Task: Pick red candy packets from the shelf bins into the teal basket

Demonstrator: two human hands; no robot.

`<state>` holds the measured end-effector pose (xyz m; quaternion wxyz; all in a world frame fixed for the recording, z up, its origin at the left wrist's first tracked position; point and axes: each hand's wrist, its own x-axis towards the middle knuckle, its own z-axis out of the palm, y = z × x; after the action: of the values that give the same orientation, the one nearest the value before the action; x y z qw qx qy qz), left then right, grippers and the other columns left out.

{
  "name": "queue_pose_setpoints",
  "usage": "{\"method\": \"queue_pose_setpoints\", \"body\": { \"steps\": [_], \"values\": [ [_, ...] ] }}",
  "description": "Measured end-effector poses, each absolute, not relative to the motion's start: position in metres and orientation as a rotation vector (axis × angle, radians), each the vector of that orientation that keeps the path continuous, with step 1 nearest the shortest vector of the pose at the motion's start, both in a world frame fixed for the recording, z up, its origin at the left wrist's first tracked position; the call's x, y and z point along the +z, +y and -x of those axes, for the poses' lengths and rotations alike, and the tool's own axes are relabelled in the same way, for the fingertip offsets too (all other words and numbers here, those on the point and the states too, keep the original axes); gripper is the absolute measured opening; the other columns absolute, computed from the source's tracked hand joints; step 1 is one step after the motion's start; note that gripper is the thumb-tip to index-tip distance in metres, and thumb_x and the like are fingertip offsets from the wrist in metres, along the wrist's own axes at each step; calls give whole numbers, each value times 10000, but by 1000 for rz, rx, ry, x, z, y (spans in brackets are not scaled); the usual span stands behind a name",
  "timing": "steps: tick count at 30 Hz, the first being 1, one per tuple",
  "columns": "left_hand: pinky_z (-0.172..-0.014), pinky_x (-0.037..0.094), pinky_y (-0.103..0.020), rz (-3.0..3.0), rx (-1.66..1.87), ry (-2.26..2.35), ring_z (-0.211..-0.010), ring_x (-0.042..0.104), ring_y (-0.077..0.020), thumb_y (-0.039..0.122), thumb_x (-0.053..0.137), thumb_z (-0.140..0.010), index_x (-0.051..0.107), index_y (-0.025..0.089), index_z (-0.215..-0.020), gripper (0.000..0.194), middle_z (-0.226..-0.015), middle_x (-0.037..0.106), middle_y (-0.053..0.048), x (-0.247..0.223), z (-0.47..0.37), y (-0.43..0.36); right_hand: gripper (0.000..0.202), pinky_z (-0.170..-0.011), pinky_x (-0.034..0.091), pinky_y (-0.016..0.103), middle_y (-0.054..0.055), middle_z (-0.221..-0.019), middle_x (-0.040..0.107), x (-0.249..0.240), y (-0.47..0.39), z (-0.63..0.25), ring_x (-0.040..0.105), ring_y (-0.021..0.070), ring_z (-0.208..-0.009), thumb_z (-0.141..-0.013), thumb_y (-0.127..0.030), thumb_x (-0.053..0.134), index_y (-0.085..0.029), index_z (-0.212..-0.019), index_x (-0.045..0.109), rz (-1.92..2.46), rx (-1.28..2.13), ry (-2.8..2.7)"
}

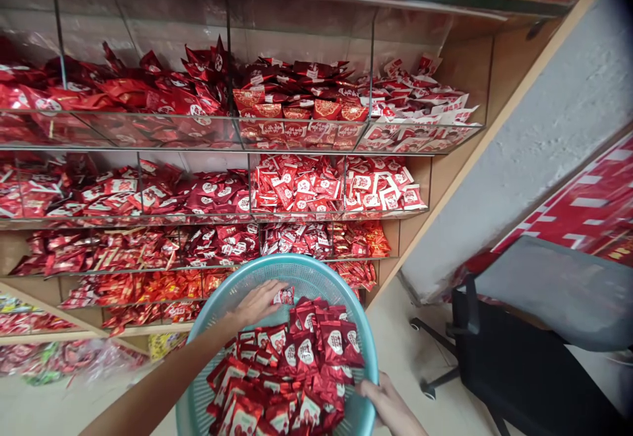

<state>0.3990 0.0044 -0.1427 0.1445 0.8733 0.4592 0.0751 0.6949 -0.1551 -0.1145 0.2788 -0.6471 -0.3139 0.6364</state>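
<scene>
A turquoise plastic basket with mesh walls is held in front of the shelves. In it lie many small red and dark-red candy packets with white labels. My left hand reaches over the basket's far left part, its fingertips closed on one small red and white candy packet. The thumb side is partly hidden. My right hand grips the basket's rim at the lower right, with some fingers out of sight.
Tiers of glass-fronted shelf bins hold red packets sorted by kind. To the right stand a grey wall and a black office chair. Plastic bags of packets lie on the floor at lower left.
</scene>
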Motion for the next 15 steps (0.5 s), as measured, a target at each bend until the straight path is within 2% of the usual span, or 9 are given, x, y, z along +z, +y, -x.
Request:
{"method": "queue_pose_setpoints", "body": {
  "steps": [5, 9, 12, 15],
  "values": [
    [-1065, 300, -362, -2495, 159, 1340, -1243, 413, -207, 286, 488, -820, 398, 335, -1320, 510, -1325, 489, -17, -140, -406, 4, 184, -469, 400, 233, 2, -552, 557, -128, -152, -697, 564, 177, -560, -570, -325, 501, -168, -665, 500, 1727, 1717, -928],
    [-1085, 278, -398, -2530, 225, 1364, -1275, 370, -217, 430, 481, -828, 511, 269, -1228, 433, -1345, 469, -44, -110, -399, -3, 178, -446, 376, 220, -8, -528, 542, -138, -150, -698, 549, 163, -523, -568, -324, 501, -173, -660, 486, 1712, 1737, -894],
    [-1067, 314, -383, -2359, 640, 1556, -1236, 415, -212, 489, 424, -845, 574, 245, -1149, 418, -1285, 526, -50, -87, -375, -24, 174, -426, 360, 218, -15, -515, 515, -145, -151, -699, 528, 155, -497, -555, -323, 505, -177, -648, 482, 1694, 1737, -897],
    [-991, 404, -393, -1761, 1123, 1901, -1150, 503, -245, 536, 453, -803, 587, 246, -1128, 456, -1191, 600, -48, -93, -342, -64, 193, -433, 375, 227, -7, -577, 525, -150, -151, -702, 538, 163, -540, -554, -331, 509, -176, -670, 501, 1745, 1664, -818]
  ]
}}
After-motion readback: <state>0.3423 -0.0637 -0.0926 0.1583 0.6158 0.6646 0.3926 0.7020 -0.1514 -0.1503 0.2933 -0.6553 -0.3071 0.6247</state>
